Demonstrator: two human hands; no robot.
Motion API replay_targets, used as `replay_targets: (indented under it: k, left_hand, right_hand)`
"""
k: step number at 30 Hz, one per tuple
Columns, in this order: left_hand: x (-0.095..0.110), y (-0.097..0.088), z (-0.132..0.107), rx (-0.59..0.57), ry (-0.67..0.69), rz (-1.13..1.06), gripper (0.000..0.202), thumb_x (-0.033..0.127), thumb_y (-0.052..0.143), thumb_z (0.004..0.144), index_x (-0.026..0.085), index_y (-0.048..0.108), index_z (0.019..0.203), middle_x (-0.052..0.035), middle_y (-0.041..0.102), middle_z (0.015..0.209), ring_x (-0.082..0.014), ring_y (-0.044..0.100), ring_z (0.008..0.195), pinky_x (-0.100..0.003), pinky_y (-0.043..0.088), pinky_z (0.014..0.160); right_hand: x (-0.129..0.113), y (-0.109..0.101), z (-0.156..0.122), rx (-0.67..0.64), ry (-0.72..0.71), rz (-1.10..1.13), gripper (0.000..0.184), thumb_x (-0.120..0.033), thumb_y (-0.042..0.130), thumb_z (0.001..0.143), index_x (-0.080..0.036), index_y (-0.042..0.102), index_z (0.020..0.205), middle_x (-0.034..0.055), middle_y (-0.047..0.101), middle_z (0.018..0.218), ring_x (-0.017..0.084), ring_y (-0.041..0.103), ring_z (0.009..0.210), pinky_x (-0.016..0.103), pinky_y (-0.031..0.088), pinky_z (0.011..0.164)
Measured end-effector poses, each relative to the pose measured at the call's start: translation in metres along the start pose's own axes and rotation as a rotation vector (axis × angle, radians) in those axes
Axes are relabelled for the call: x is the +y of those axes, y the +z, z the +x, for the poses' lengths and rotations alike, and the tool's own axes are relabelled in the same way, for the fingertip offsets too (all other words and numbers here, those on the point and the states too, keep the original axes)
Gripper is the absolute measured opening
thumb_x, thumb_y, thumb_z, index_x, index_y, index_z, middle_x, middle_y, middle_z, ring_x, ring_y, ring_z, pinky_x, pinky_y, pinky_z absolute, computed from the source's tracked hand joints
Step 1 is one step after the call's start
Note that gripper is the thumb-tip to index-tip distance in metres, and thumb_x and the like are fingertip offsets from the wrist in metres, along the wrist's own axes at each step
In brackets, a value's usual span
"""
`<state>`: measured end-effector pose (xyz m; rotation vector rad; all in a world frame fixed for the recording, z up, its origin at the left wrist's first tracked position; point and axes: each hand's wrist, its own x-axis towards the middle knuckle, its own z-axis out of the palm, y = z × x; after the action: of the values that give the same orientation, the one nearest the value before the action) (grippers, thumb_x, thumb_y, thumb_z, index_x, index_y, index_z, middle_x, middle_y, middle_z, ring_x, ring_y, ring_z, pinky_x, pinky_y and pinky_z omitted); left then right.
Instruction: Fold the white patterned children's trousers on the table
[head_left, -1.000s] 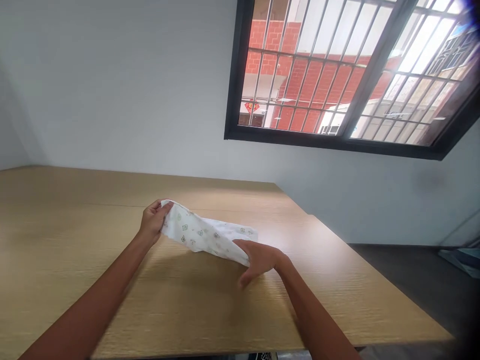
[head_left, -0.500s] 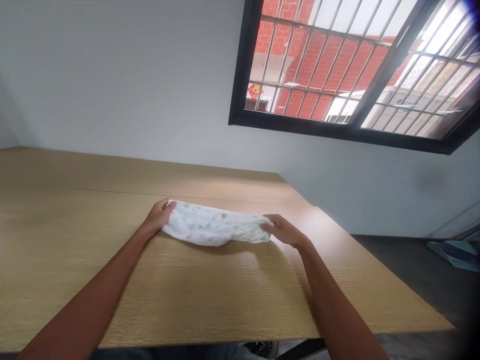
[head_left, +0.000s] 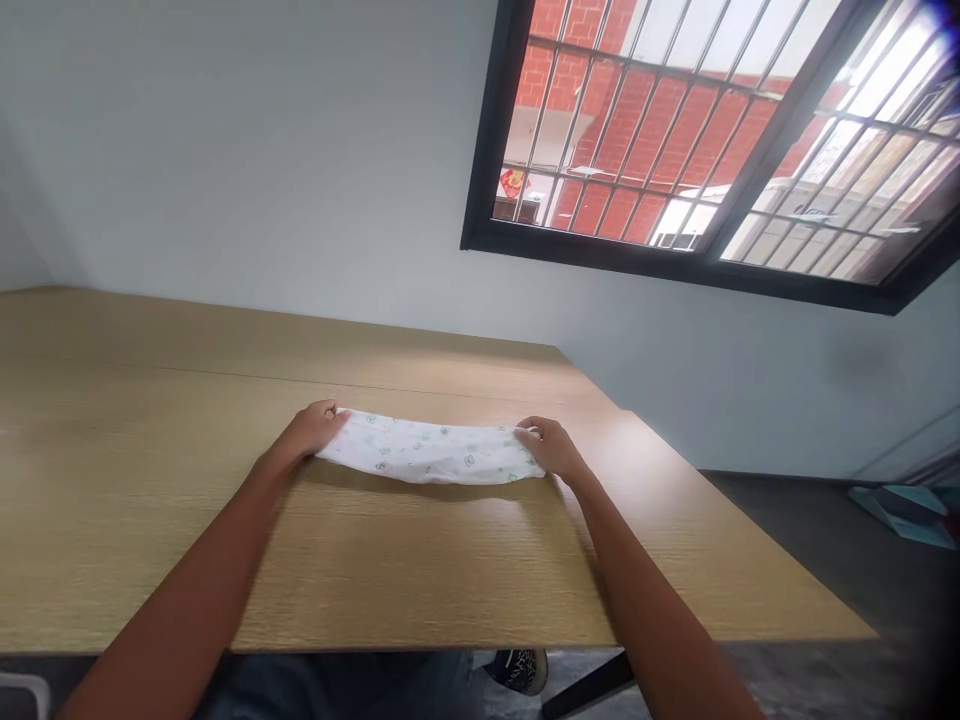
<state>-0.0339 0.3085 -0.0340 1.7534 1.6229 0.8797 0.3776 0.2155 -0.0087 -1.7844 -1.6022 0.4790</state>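
Observation:
A white cloth (head_left: 427, 452) with small printed animal figures stretches in a long narrow band between my two hands. My left hand (head_left: 319, 428) pinches its left end, thumb on top. At the other end, my right hand (head_left: 546, 442) grips the right edge, with the thumb over the cloth and the fingers partly hidden. The band sags slightly in the middle and casts a shadow on the wooden table (head_left: 420, 580) just below it. Whether its lower edge touches the table I cannot tell.
The table's right edge slants away towards the grey floor (head_left: 780, 510). Behind the table stands a pale wall (head_left: 262, 160) with a dark-framed, barred window (head_left: 675, 256). A light-blue object (head_left: 900, 515) lies on the floor at the right. A shoe (head_left: 521, 670) shows below the front edge.
The cloth's right part, bunched and creased before, is now flatter and more even. My right hand has shifted its hold on that end. The view has tilted slightly.

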Motion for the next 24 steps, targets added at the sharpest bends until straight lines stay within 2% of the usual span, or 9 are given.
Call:
replay_targets:
  k: [3, 7, 10, 13, 16, 18, 20, 22, 24]
  left_hand:
    - [0.003, -0.007, -0.008, -0.090, -0.049, 0.024, 0.038, 0.047, 0.078, 0.059, 0.021, 0.056, 0.077, 0.0035, 0.052, 0.059, -0.0130, 0.039, 0.044, -0.024, 0.024, 0.044]
    - [0.000, -0.013, -0.010, -0.231, -0.013, -0.054, 0.031, 0.040, 0.075, 0.059, 0.020, 0.055, 0.071, 0.0038, 0.051, 0.057, -0.0125, 0.042, 0.042, -0.023, 0.025, 0.040]
    - [-0.004, -0.012, -0.007, -0.210, -0.048, -0.098, 0.028, 0.042, 0.068, 0.065, 0.020, 0.056, 0.078, 0.0030, 0.053, 0.052, -0.0149, 0.045, 0.040, -0.023, 0.027, 0.038]
    - [-0.006, -0.009, -0.003, -0.200, -0.082, -0.087, 0.029, 0.043, 0.061, 0.073, 0.019, 0.057, 0.089, -0.0008, 0.059, 0.055, -0.0192, 0.052, 0.041, -0.024, 0.030, 0.037]
    - [-0.007, -0.007, -0.001, -0.188, -0.083, -0.078, 0.029, 0.042, 0.057, 0.076, 0.019, 0.056, 0.093, -0.0027, 0.062, 0.058, -0.0220, 0.058, 0.046, -0.025, 0.033, 0.037]
    - [-0.007, -0.006, 0.000, -0.176, -0.076, -0.091, 0.027, 0.041, 0.056, 0.076, 0.019, 0.055, 0.091, -0.0023, 0.062, 0.058, -0.0227, 0.060, 0.048, -0.025, 0.034, 0.038]
    - [-0.008, -0.006, 0.000, -0.164, -0.073, -0.099, 0.025, 0.040, 0.056, 0.075, 0.019, 0.054, 0.088, -0.0018, 0.061, 0.058, -0.0226, 0.061, 0.048, -0.024, 0.035, 0.038]
    - [-0.009, -0.005, 0.000, -0.152, -0.071, -0.101, 0.023, 0.040, 0.057, 0.074, 0.019, 0.054, 0.085, -0.0011, 0.060, 0.056, -0.0214, 0.059, 0.046, -0.024, 0.034, 0.039]
    - [-0.009, -0.006, 0.000, -0.144, -0.072, -0.092, 0.022, 0.039, 0.058, 0.074, 0.019, 0.054, 0.082, -0.0003, 0.058, 0.051, -0.0193, 0.054, 0.042, -0.024, 0.033, 0.039]
  right_hand:
    - [-0.001, 0.000, -0.001, 0.033, 0.043, 0.018, 0.021, -0.037, 0.057, 0.082, -0.019, 0.067, 0.084, 0.0040, 0.067, 0.077, 0.017, 0.058, 0.067, 0.027, 0.044, 0.058]
    - [-0.007, -0.010, -0.008, -0.127, 0.020, 0.182, 0.031, -0.043, 0.064, 0.082, -0.019, 0.068, 0.101, 0.0041, 0.069, 0.082, 0.017, 0.060, 0.070, 0.027, 0.047, 0.060]
    - [-0.011, -0.021, -0.013, -0.314, 0.006, 0.290, 0.043, -0.043, 0.076, 0.074, -0.018, 0.068, 0.107, 0.0065, 0.071, 0.093, 0.020, 0.064, 0.081, 0.030, 0.051, 0.069]
    - [-0.012, -0.028, -0.016, -0.480, 0.008, 0.300, 0.038, -0.041, 0.081, 0.067, -0.016, 0.071, 0.093, 0.0075, 0.072, 0.094, 0.022, 0.065, 0.086, 0.032, 0.052, 0.075]
    - [-0.014, -0.031, -0.017, -0.571, -0.004, 0.268, 0.035, -0.044, 0.081, 0.066, -0.016, 0.072, 0.085, 0.0065, 0.073, 0.090, 0.022, 0.065, 0.085, 0.033, 0.052, 0.077]
    - [-0.015, -0.029, -0.017, -0.568, -0.029, 0.263, 0.039, -0.049, 0.079, 0.067, -0.017, 0.072, 0.088, 0.0065, 0.073, 0.091, 0.024, 0.065, 0.086, 0.035, 0.053, 0.078]
    - [-0.016, -0.025, -0.016, -0.503, -0.058, 0.301, 0.047, -0.055, 0.076, 0.070, -0.017, 0.072, 0.096, 0.0072, 0.073, 0.095, 0.024, 0.065, 0.088, 0.036, 0.053, 0.078]
    - [-0.015, -0.019, -0.014, -0.413, -0.069, 0.357, 0.053, -0.059, 0.071, 0.074, -0.016, 0.070, 0.104, 0.0072, 0.073, 0.092, 0.022, 0.065, 0.082, 0.034, 0.053, 0.072]
    - [-0.013, -0.013, -0.012, -0.339, -0.056, 0.378, 0.054, -0.061, 0.067, 0.078, -0.015, 0.069, 0.106, 0.0050, 0.071, 0.081, 0.018, 0.061, 0.069, 0.030, 0.049, 0.060]
